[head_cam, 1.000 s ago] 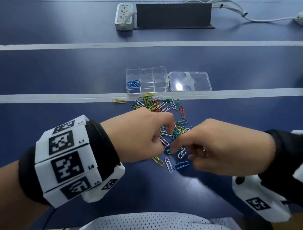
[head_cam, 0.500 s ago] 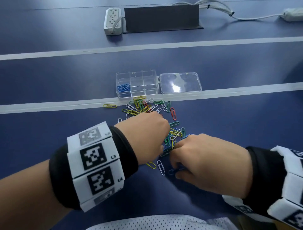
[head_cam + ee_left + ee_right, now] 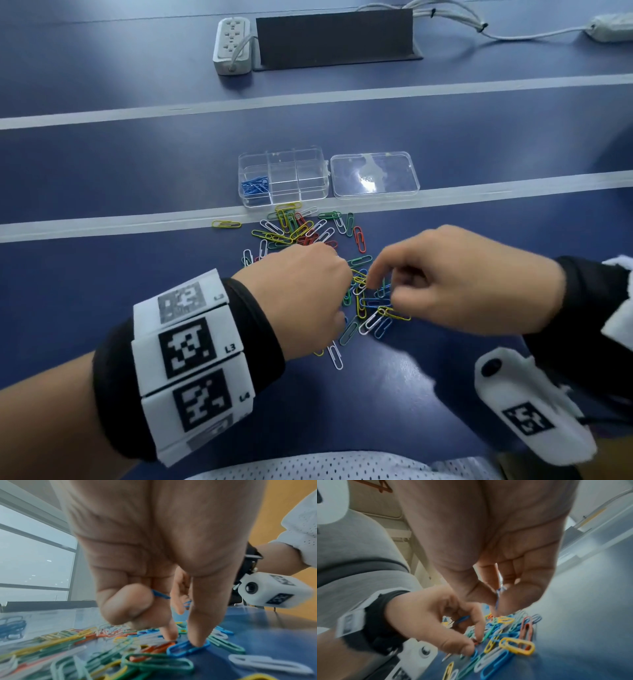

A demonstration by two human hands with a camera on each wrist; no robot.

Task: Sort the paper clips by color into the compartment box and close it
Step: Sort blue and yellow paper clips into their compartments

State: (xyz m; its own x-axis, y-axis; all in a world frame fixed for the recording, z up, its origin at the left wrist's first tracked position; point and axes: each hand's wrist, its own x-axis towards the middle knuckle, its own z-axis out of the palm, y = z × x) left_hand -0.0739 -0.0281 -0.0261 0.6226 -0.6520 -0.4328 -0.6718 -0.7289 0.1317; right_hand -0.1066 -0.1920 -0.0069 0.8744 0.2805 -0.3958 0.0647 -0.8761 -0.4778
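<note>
Pressing a fingertip onto a blue clip point(image 3: 187, 648) on the table, the left hand point(image 3: 301, 298) also keeps another blue clip tucked under its curled fingers, as the left wrist view shows. Beside it, the right hand point(image 3: 472, 284) pinches a blue clip point(image 3: 498, 597) between thumb and fingertips just above the heap. Both hands work at the near edge of the mixed pile of paper clips point(image 3: 301, 229), where yellow, green, red, white and blue ones lie tangled on the blue table point(image 3: 102, 178). Beyond the pile stands the clear compartment box point(image 3: 310, 161), its lid point(image 3: 375, 174) swung open flat to the right. Only the near left compartment holds anything: a small bunch of blue clips point(image 3: 255, 186). Judging by this, the sorting is at an early stage; blue is under way, the other colours are untouched, and closing the lid remains.
</note>
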